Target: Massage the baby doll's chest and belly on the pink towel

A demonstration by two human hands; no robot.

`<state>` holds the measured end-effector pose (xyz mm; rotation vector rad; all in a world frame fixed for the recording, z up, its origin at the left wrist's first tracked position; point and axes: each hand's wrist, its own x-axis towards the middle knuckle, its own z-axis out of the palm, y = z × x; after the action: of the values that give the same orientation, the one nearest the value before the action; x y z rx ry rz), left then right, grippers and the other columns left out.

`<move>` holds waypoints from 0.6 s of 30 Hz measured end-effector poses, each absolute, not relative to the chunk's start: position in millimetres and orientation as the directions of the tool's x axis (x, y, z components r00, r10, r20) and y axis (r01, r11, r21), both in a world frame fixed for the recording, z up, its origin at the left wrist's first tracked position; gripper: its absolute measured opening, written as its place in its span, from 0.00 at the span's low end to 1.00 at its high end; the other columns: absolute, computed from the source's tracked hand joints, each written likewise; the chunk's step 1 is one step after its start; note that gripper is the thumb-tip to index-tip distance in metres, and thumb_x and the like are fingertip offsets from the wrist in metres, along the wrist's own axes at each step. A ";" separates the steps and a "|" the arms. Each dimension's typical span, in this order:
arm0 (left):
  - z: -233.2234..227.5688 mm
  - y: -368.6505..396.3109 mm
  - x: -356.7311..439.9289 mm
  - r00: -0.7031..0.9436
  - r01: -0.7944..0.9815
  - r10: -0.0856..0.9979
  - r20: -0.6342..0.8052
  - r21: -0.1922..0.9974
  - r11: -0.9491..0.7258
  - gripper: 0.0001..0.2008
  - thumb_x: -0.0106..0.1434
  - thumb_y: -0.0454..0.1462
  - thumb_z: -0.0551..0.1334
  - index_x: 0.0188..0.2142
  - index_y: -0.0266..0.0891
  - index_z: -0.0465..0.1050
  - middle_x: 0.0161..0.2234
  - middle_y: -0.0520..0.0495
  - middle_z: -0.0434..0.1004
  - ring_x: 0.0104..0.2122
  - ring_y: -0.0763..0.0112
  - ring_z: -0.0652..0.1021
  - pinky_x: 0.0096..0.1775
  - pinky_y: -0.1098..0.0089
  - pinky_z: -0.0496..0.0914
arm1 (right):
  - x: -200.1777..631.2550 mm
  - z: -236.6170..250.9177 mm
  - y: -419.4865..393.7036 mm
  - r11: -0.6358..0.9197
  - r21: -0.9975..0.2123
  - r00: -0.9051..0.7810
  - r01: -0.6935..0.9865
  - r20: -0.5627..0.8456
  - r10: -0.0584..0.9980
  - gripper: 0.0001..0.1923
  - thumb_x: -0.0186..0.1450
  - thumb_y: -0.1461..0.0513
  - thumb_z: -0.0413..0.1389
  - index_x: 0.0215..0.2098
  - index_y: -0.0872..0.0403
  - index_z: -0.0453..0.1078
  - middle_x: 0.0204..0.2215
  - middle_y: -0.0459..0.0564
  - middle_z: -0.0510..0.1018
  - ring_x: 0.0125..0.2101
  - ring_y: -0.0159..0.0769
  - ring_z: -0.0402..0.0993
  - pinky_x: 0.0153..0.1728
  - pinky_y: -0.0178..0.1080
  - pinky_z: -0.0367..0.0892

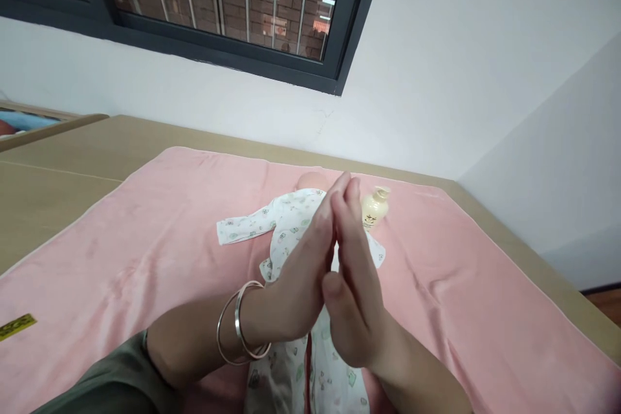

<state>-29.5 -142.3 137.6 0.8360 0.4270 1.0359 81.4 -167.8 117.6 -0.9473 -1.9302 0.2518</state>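
My left hand (305,272), two thin bangles (239,320) on its wrist, and my right hand (358,310) are raised in the middle of the view. Their palms face each other and their outstretched fingertips touch, with a narrow gap lower down. I see no object between them. Beneath lies a small white printed top (288,223) with its sleeves spread, and matching printed trousers (334,369) below it. A rounded skin-coloured form (310,180) shows at the neck; my hands hide much of the middle. Just right of my fingertips stands a pale yellow pump bottle (374,208).
A pink blanket (160,220) covers much of the wooden surface (63,194). At its left edge is a yellow-and-black label (17,326). Behind are a white wall (412,77) and a dark-framed window (272,68) with bars. Part of a wooden-edged container (53,132) shows far left.
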 end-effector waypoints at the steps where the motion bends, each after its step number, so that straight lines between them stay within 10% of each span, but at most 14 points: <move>1: 133.2 -146.5 -30.0 0.487 -0.563 0.871 0.072 0.788 0.250 0.27 0.74 0.51 0.50 0.70 0.54 0.58 0.68 0.52 0.66 0.74 0.54 0.51 0.70 0.54 0.57 | 84.2 118.2 -167.5 0.666 -0.534 -0.233 0.521 0.662 0.712 0.35 0.78 0.48 0.41 0.77 0.39 0.30 0.77 0.38 0.31 0.75 0.49 0.22 0.73 0.65 0.38; 10: 128.0 -146.2 -39.7 0.522 -0.511 0.840 0.146 0.843 0.171 0.30 0.72 0.50 0.56 0.71 0.52 0.56 0.70 0.50 0.64 0.74 0.52 0.50 0.71 0.53 0.55 | 73.2 110.7 -162.9 0.707 -0.448 -0.251 0.547 0.718 0.649 0.38 0.77 0.46 0.36 0.76 0.42 0.21 0.76 0.39 0.24 0.73 0.53 0.16 0.72 0.69 0.28; 18: 124.3 -157.9 -43.4 0.390 -0.558 0.919 0.057 0.809 0.186 0.35 0.69 0.55 0.54 0.72 0.54 0.52 0.72 0.49 0.60 0.75 0.48 0.44 0.72 0.43 0.49 | 66.5 108.9 -184.4 0.796 -0.374 -0.460 0.476 0.666 0.587 0.51 0.73 0.46 0.48 0.75 0.47 0.14 0.76 0.45 0.26 0.74 0.58 0.25 0.73 0.67 0.39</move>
<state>-43.4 -157.9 124.3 0.8638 0.5046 1.1038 66.5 -184.4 108.9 -0.7838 -2.1388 0.1682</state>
